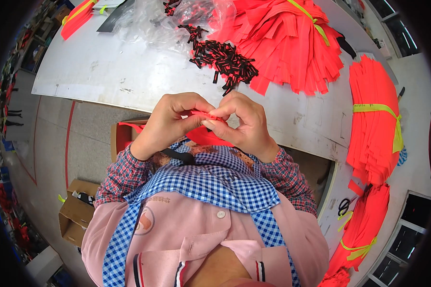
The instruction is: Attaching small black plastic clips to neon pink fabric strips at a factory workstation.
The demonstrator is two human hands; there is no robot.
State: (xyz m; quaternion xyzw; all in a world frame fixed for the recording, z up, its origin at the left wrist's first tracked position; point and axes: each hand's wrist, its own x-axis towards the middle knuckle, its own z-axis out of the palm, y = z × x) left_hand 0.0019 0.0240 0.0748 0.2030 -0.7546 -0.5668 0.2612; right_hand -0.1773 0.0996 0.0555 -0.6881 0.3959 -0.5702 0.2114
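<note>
Both hands pinching one red fabric strip at the tabletop edge.

Left hand (pixel 170 122) and right hand (pixel 242 126) have fingers clamped on the red fabric strip (pixel 203 117), held at chest height just off the grey tabletop (pixel 119 67). Pile of small black pieces (pixel 225 60) and fanned red strip bundle (pixel 292 43) lie beyond.

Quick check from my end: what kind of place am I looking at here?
Likely a small garment or trim workshop. Tied bundles of red fabric strips lie on a grey worktable, beside a heap of small black pieces, while both hands work one red strip.
</note>
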